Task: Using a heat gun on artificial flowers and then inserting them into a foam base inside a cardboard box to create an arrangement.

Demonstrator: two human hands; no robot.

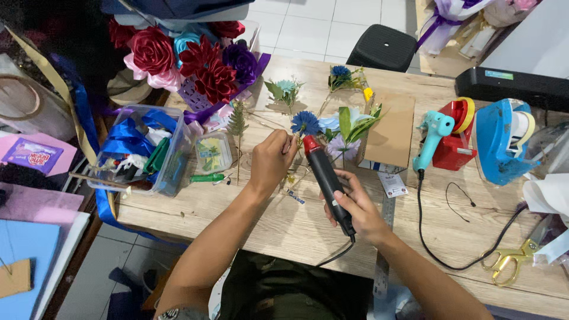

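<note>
Head view: left hand [271,159] curled, pinching stem of blue flower [306,122] at bench [296,225] centre. Right hand [355,210] wrapped round black heat tool [326,178], red tip angled up beside flower. Teal glue gun [432,133], tape dispensers right; gold scissors [508,258] near edge; tiled floor beyond.

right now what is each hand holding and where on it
The right hand grips a black heat tool around its rear handle, near the cord. The left hand pinches the stem just under the blue artificial flower.
</note>
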